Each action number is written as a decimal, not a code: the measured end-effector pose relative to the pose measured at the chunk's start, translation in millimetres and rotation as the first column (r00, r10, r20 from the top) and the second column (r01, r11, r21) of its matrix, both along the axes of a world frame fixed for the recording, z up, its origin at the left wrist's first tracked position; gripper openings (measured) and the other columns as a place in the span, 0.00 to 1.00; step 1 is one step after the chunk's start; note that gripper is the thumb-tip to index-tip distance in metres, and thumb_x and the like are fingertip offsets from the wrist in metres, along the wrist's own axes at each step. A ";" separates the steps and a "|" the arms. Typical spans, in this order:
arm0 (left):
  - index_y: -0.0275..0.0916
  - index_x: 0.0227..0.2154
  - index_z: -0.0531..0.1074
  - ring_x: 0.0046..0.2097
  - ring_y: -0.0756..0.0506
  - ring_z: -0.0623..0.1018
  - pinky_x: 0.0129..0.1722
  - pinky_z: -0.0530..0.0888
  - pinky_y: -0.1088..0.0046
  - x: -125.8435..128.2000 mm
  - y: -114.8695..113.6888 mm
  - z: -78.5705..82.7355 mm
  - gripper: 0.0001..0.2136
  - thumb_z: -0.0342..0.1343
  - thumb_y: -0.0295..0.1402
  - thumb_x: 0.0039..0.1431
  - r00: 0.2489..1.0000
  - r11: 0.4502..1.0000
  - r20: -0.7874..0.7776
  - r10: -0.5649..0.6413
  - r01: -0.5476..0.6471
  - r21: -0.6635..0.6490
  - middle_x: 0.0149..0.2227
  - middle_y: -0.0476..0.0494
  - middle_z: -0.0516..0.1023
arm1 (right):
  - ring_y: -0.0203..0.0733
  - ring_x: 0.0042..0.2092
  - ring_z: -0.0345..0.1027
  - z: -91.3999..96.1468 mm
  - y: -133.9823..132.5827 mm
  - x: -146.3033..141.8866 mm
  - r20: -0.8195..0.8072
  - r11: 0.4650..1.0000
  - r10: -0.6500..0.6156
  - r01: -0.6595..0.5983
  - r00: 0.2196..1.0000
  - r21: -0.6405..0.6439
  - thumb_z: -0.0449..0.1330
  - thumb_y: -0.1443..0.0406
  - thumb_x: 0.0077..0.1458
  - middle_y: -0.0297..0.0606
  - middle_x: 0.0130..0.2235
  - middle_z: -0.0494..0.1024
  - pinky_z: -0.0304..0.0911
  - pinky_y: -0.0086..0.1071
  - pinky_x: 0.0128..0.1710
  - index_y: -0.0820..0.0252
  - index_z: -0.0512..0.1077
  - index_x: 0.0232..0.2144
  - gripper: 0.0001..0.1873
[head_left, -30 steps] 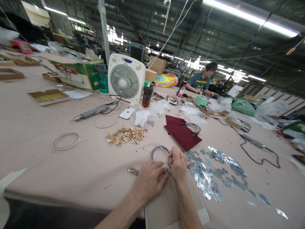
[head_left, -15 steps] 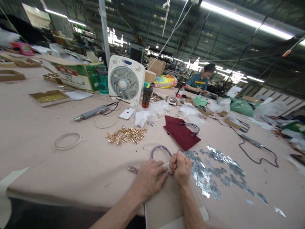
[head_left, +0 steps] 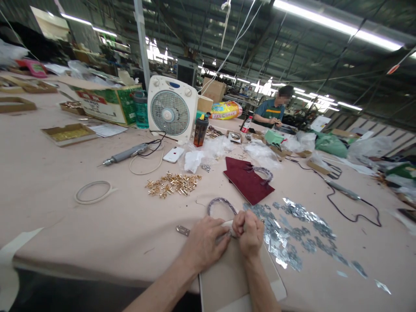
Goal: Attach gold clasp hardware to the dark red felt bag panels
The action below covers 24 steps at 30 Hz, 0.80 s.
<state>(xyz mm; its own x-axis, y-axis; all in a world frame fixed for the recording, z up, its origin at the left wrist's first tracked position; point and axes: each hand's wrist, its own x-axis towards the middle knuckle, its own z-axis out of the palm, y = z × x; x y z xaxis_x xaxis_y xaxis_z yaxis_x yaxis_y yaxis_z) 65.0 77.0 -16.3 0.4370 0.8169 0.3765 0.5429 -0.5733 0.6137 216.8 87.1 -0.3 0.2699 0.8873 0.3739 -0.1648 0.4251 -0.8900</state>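
A beige bag panel (head_left: pixel 224 281) lies at the table's front edge, with a purple wrapped handle (head_left: pixel 221 200) looping beyond its far end. My left hand (head_left: pixel 204 242) rests on that end, thumb and fingertips pressed around a small metal fitting (head_left: pixel 232 233). Close against it, my right hand (head_left: pixel 249 234) is closed in a fist-like pinch; what it grips is hidden by the fingers. From under my left hand sticks out a brown strap tab (head_left: pixel 183 230) with holes.
Flat metal plates (head_left: pixel 279 238) are scattered to the right. Gold-coloured fasteners (head_left: pixel 173 184), maroon bag panels (head_left: pixel 247 182), a tape roll (head_left: pixel 93 192) and an electric screwdriver (head_left: pixel 125 154) lie farther off. A fan (head_left: pixel 172 108) stands behind; a co-worker (head_left: pixel 269 110) is across the table.
My right hand's grip has turned slightly and sits a touch lower beside the fitting. Otherwise the hands and panel hold nearly the same place, with a slight shift of the view.
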 end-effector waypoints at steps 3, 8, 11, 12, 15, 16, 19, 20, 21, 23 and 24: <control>0.47 0.49 0.79 0.53 0.39 0.77 0.55 0.75 0.55 -0.6 -1.6 -3.5 0.14 0.63 0.36 0.59 1.000 1.000 0.007 0.004 -0.004 0.002 0.55 0.46 0.82 | 0.30 0.18 0.47 0.7 -11.1 3.7 -0.215 0.995 -0.057 0.073 0.975 0.069 0.52 0.57 0.68 0.24 0.19 0.55 0.46 0.27 0.19 0.57 0.62 0.22 0.21; 0.47 0.51 0.79 0.54 0.38 0.77 0.56 0.75 0.55 -0.3 -3.2 -4.3 0.19 0.66 0.38 0.55 1.000 1.000 0.010 -0.001 0.001 0.004 0.55 0.45 0.81 | 0.32 0.18 0.47 -1.4 -27.2 -5.9 -0.289 0.986 -0.070 0.110 0.955 0.125 0.50 0.60 0.68 0.25 0.18 0.55 0.48 0.28 0.21 0.57 0.63 0.22 0.21; 0.47 0.49 0.79 0.53 0.39 0.78 0.55 0.75 0.57 0.1 -3.2 -1.3 0.18 0.66 0.37 0.55 1.000 1.000 0.002 -0.012 0.012 0.008 0.54 0.45 0.82 | 0.33 0.19 0.51 -5.8 -29.0 -13.9 -0.237 0.982 -0.038 0.081 0.971 0.173 0.51 0.61 0.69 0.26 0.18 0.57 0.50 0.28 0.21 0.57 0.65 0.23 0.20; 0.48 0.49 0.80 0.53 0.39 0.78 0.55 0.75 0.57 0.1 -3.1 -0.3 0.17 0.66 0.37 0.55 1.000 1.000 -0.003 -0.014 0.014 0.008 0.53 0.45 0.82 | 0.33 0.19 0.51 -6.7 -28.9 -15.7 -0.221 0.980 -0.036 0.078 0.975 0.182 0.51 0.61 0.69 0.26 0.19 0.57 0.50 0.28 0.21 0.57 0.66 0.23 0.20; 0.48 0.48 0.80 0.52 0.39 0.78 0.55 0.75 0.57 -0.2 -2.6 1.2 0.16 0.67 0.37 0.55 1.000 1.000 -0.012 -0.024 0.025 0.010 0.53 0.46 0.82 | 0.33 0.19 0.51 -8.0 -29.2 -18.6 -0.188 0.977 -0.044 0.081 0.981 0.195 0.51 0.61 0.69 0.26 0.19 0.57 0.50 0.29 0.22 0.56 0.66 0.23 0.20; 0.48 0.48 0.80 0.52 0.39 0.78 0.55 0.75 0.58 -0.3 -2.4 1.4 0.16 0.67 0.37 0.55 1.000 1.000 -0.010 -0.026 0.026 0.013 0.52 0.45 0.82 | 0.34 0.19 0.51 -8.4 -29.4 -19.2 -0.175 0.976 -0.048 0.083 0.983 0.201 0.51 0.61 0.69 0.26 0.19 0.57 0.50 0.29 0.22 0.56 0.66 0.23 0.20; 0.49 0.48 0.80 0.51 0.40 0.78 0.54 0.75 0.58 -0.5 -2.2 1.9 0.15 0.66 0.37 0.57 0.999 0.999 -0.001 -0.037 0.037 0.021 0.50 0.45 0.82 | 0.35 0.20 0.52 -10.6 -29.1 -20.6 -0.109 0.973 -0.064 0.086 0.992 0.215 0.52 0.61 0.69 0.27 0.19 0.58 0.50 0.30 0.22 0.56 0.66 0.23 0.20; 0.50 0.47 0.80 0.50 0.40 0.78 0.54 0.75 0.58 -0.5 -2.2 2.1 0.14 0.66 0.37 0.57 0.999 0.999 -0.001 -0.042 0.042 0.023 0.50 0.45 0.82 | 0.35 0.21 0.53 -11.5 -28.4 -20.9 -0.075 0.973 -0.078 0.092 0.994 0.212 0.52 0.62 0.69 0.27 0.19 0.58 0.51 0.31 0.23 0.56 0.65 0.23 0.20; 0.50 0.46 0.80 0.50 0.40 0.78 0.54 0.75 0.58 -0.5 -2.3 2.3 0.13 0.65 0.36 0.57 0.999 0.999 -0.001 -0.046 0.046 0.022 0.49 0.45 0.82 | 0.35 0.21 0.53 -12.5 -27.3 -21.2 -0.032 0.974 -0.097 0.101 0.995 0.204 0.52 0.62 0.69 0.28 0.20 0.59 0.51 0.31 0.23 0.56 0.65 0.23 0.20; 0.49 0.44 0.80 0.50 0.40 0.77 0.53 0.75 0.59 -0.7 -2.5 2.2 0.11 0.65 0.36 0.57 0.999 0.999 0.001 -0.046 0.046 0.016 0.50 0.45 0.82 | 0.35 0.22 0.54 -13.9 -24.3 -21.8 0.078 0.978 -0.135 0.120 0.988 0.170 0.52 0.61 0.69 0.28 0.20 0.60 0.51 0.32 0.23 0.56 0.64 0.22 0.21; 0.49 0.44 0.80 0.50 0.40 0.77 0.52 0.75 0.59 -0.8 -2.6 1.9 0.11 0.65 0.36 0.57 0.999 0.999 0.003 -0.050 0.050 0.013 0.50 0.44 0.81 | 0.35 0.22 0.54 -14.2 -22.7 -22.3 0.146 0.981 -0.148 0.127 0.978 0.144 0.51 0.60 0.70 0.29 0.20 0.61 0.51 0.32 0.23 0.56 0.63 0.21 0.22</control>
